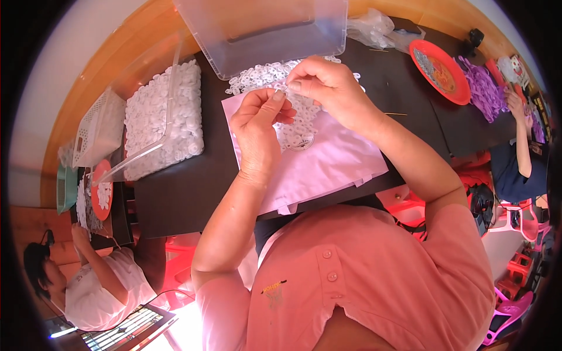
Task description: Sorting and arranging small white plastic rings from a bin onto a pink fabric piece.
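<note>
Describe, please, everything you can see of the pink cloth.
The pink cloth is pale, thin-looking fabric with soft creases, roughly four-sided, with strap-like tabs at its near edge. It lies spread on the dark table. Small white pieces cover some of its far part, beside a round mark. The left hand partly hides it.

The person's left hand (261, 117) and right hand (328, 85) nearly meet at the fingertips (280, 95), thumbs and forefingers pinched, both elbows bent.
</note>
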### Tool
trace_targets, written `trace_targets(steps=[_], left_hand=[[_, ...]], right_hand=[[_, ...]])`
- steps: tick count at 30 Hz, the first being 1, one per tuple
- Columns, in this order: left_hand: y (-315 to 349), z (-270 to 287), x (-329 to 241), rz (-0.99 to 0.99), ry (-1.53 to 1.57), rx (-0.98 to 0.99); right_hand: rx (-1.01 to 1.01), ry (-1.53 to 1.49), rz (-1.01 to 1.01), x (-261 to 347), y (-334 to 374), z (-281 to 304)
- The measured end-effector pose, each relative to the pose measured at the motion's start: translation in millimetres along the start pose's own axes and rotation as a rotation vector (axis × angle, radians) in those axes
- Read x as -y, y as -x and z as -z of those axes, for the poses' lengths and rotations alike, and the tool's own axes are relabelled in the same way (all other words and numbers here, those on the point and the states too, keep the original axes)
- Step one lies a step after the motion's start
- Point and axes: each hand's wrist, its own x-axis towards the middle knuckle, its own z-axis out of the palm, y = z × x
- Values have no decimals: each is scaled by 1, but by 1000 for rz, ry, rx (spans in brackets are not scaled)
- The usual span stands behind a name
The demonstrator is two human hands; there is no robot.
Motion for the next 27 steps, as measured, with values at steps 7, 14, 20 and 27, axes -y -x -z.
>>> trace_targets(steps=[7,14,20,27], left_hand=[[1,0,-2,34,-65,58],[-1,1,-3,66,-25,70],[0,1,-3,81,1,21],[2,-1,-2,57,-32,19]], right_hand=[[80,129,234,-11,-5,6],[97,123,282,-22,-6,5],[-42,-199,-58,-28,-5,7],[-29,-346,-93,-21,-3,6]])
